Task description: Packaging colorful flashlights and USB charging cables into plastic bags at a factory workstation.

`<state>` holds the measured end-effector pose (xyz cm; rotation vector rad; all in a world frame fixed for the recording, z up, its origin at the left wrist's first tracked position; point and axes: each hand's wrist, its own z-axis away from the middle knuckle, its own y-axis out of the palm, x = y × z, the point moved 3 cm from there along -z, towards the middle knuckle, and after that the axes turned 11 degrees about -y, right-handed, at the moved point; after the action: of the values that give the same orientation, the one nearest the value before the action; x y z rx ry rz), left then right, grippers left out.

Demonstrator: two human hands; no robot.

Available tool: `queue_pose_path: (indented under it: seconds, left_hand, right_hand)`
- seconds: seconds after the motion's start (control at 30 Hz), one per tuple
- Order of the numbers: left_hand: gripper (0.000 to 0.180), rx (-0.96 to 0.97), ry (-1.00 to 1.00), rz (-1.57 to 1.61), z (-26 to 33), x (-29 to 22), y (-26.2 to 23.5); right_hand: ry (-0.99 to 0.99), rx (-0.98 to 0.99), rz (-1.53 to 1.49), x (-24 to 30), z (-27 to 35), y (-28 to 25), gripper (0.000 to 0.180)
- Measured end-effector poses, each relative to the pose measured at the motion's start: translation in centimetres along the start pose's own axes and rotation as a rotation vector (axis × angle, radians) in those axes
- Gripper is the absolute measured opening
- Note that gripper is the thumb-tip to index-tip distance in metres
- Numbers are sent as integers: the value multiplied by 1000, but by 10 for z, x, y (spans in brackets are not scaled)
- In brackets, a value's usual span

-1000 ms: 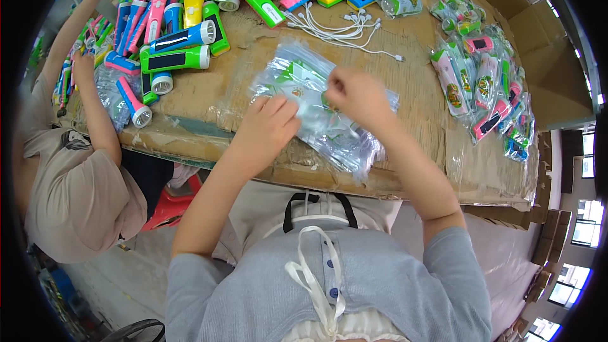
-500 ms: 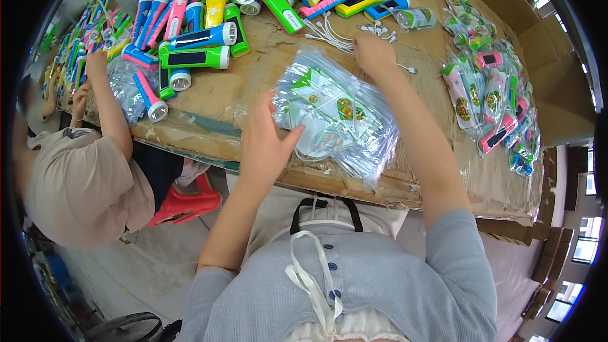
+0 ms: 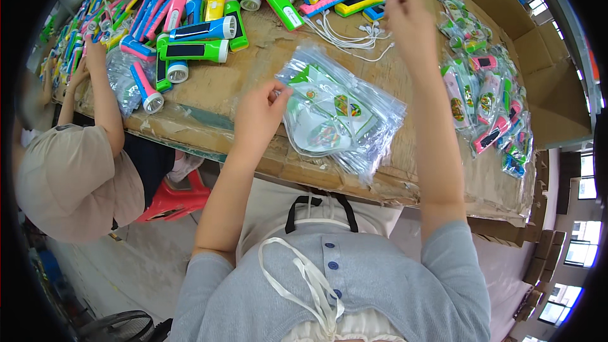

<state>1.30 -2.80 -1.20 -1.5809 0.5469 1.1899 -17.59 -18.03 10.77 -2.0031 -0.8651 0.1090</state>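
Left hand (image 3: 258, 116) on bags (image 3: 339, 114), right hand (image 3: 410, 16) above cables (image 3: 347, 33)

The surface (image 3: 209, 111) is covered with worn brown cardboard. At the near edge, in the middle, lies a stack of clear plastic bags (image 3: 339, 114) with printed cards inside. Toward the far left corner lie many loose flashlights (image 3: 202, 28) in blue, green, pink and yellow. White cables (image 3: 348, 35) lie behind the bags. Packed flashlights (image 3: 484, 98) lie along the right edge.
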Motion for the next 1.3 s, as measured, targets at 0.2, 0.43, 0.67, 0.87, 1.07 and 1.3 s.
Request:
queue_pose_path:
  seconds: [0.2,0.43,0.67,0.87,1.07,1.3]
  left_hand:
    - [12,82,-98,186,-18,-10,13]
    - [9,42,-137,357,-16,-25,-5]
    - [11,28,-139,366,-9,-15,4]
    - [11,-49,1,137,-11,-19,-1]
    - [12,-24,19,145,-18,-13,4]
    - [13,32,-79,294,-18,1,8]
  right_hand:
    - [-110,217,-753,72,86,9,11]
    - [-567,931,171,62,102,41,11]
    - [-462,585,-136,71,-58,97,30]
    - [-70,367,-152,23,-89,241,74]
    - [35,593,-536,11,-68,266,58]
    - [100,353,-975,67,-44,126,60]
